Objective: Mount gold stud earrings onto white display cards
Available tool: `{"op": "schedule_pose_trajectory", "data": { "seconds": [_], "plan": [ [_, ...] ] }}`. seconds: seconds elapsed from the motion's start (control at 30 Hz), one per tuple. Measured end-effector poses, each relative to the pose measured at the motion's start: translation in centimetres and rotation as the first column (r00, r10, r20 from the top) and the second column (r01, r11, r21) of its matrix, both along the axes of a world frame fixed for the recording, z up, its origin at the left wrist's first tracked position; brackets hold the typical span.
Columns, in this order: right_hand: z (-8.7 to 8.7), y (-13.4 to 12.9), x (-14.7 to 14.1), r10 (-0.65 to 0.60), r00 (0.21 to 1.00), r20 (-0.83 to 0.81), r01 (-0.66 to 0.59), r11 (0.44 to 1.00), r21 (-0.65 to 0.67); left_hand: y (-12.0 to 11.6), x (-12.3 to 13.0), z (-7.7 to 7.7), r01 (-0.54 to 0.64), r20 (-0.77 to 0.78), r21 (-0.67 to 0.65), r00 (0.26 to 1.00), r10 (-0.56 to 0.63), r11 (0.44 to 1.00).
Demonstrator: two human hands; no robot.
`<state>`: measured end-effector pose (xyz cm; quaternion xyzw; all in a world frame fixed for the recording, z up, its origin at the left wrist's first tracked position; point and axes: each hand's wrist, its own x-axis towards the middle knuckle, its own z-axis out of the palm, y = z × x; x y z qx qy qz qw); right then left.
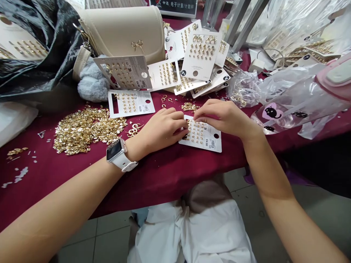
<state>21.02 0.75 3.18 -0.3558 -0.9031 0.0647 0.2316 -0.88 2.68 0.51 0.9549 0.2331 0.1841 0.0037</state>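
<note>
A white earring card point(211, 140) with rows of gold earring backs lies on the dark red cloth in front of me. My left hand point(167, 128), a watch on its wrist, has its fingers curled over the card's left edge and grips it. From the upper right, my right hand point(222, 115) reaches to the card's top edge, thumb and forefinger pinched together. Whatever is between those fingertips is too small to make out. Just beyond the hands sits a small heap of gold earring backs point(189, 106). Left of my wrist are some gold hoop earrings point(134, 130).
A large pile of gold earring backs point(85, 129) spreads at the left. Another earring card point(131, 103) lies behind my left hand. Further back are stacked cards point(201, 54), a cream handbag point(123, 31) and a grey plush ball point(93, 83). A clear bottle point(296, 98) lies at right.
</note>
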Motion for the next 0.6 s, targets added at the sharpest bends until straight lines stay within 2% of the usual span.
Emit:
{"op": "schedule_pose_trajectory", "data": {
  "seconds": [0.2,0.6],
  "plan": [
    [-0.6,0.1,-0.6,0.123,0.987,0.099,-0.131,0.988,0.08,-0.1,0.1,0.0,-0.001,-0.026,-0.033,1.0,0.0,0.999],
    [-1.1,0.0,-1.2,0.079,0.98,0.184,-0.112,0.978,0.176,0.2,0.1,-0.5,0.067,0.093,-0.097,0.994,-0.058,0.993]
  ]
}}
